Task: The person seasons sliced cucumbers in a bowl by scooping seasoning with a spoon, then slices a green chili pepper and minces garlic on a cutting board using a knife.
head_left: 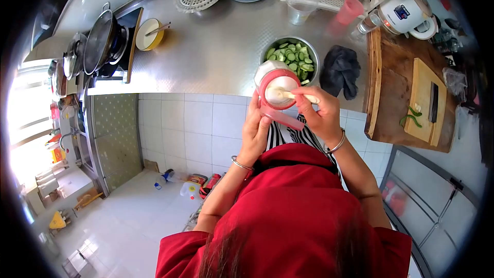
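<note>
My left hand [254, 129] is closed around a clear jar [261, 74] with a red rim and a flipped-back pink lid [282, 118]. White grains or powder fill part of the jar. Between the fingers of my right hand [321, 115] is the handle of a small pale spoon [302, 95], its bowl inside the jar's mouth. Just beyond the jar, a metal bowl [316, 56] of sliced cucumber [294, 55] stands on the counter, partly hidden by the jar.
A dark cloth [340, 71] lies right of the bowl. Farther right, a cutting board [421, 85] carries a knife [434, 102] and green peppers [410, 118]. At left are a yellow bowl [149, 35] and a pan [100, 41] on the stove. A kettle [406, 13] stands back right.
</note>
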A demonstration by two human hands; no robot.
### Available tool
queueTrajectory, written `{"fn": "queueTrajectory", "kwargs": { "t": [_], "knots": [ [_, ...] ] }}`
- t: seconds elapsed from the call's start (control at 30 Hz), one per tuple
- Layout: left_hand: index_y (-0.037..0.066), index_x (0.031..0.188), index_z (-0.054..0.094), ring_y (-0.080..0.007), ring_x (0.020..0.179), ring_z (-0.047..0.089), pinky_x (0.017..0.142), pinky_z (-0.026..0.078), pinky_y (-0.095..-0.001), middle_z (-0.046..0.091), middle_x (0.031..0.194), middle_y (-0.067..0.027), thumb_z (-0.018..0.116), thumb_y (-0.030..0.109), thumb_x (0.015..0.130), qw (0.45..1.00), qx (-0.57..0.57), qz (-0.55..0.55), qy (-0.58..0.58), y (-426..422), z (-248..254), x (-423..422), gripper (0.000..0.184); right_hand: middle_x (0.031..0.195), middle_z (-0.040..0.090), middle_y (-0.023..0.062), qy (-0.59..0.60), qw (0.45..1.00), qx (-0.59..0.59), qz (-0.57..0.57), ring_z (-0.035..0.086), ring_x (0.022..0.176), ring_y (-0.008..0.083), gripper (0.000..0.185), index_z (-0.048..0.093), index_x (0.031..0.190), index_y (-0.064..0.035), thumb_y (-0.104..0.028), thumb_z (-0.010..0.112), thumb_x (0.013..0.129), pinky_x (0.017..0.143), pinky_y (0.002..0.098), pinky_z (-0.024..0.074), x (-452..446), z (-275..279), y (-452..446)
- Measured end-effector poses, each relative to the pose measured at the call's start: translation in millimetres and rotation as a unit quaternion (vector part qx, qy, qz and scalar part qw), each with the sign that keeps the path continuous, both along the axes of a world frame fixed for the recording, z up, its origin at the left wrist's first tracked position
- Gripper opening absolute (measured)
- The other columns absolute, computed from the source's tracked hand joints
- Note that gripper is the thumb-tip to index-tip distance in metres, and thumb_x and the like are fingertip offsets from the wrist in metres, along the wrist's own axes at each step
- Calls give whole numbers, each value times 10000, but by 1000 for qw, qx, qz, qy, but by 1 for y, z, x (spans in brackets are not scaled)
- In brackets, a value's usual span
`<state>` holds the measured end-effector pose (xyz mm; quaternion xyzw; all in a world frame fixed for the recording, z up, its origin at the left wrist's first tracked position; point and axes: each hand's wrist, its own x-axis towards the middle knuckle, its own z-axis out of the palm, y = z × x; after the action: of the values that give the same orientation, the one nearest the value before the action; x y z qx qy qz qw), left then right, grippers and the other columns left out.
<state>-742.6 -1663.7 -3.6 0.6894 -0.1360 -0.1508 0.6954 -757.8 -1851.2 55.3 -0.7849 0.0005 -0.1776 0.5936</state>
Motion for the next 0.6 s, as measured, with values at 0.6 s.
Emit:
{"fn": "queueTrajectory", "kwargs": {
  "t": [0.6],
  "knots": [
    [-11,947,593,-315,1403,207,1058,275,-371,246,1474,-271,488,207,964,999,-2,23,32,-16,-8,15,243,641,570,16,95,929,335,-123,524,529,85,173,641,924,3,-164,597,911,500,211,397,7,-17,-16]
  ]
}}
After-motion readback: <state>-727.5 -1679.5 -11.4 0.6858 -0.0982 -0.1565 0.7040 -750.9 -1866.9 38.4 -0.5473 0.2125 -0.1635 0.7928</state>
